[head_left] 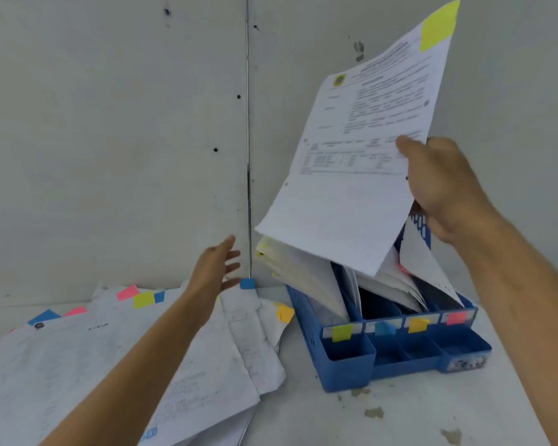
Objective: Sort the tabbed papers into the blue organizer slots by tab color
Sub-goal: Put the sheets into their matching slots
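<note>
1. Spreading over the lower left of the frame, a loose heap of white printed papers lies on the white table. Pink, yellow, blue and orange sticky tabs poke out along its far edges. This is the unsorted stock, and it looks like a good many sheets.
2. A white printed sheet with a yellow sticky tab is held up in the upper right. It tilts, with its tab corner highest and its lower edge just above the filed papers.
3. The blue plastic desk organizer sits at lower centre-right against the wall. A thick batch of papers with yellow edges leans in its leftmost slot, and more sheets stand in the slots further right. The second slot looks dark and nearly bare.
4. The right hand, at centre right, pinches the raised sheet by its right edge, with the thumb on the printed face and the fingers behind.
5. The left hand, at centre, has its fingers spread and holds nothing. It hovers above the far edge of the heap.
6. Four small colour labels run along the organizer's front rail: yellow, blue, orange and pink.
7. The sorting looks well under way but far from finished. The held sheet most likely belongs in the leftmost, yellow-labelled slot, and the heap is yet to be sorted.
</note>
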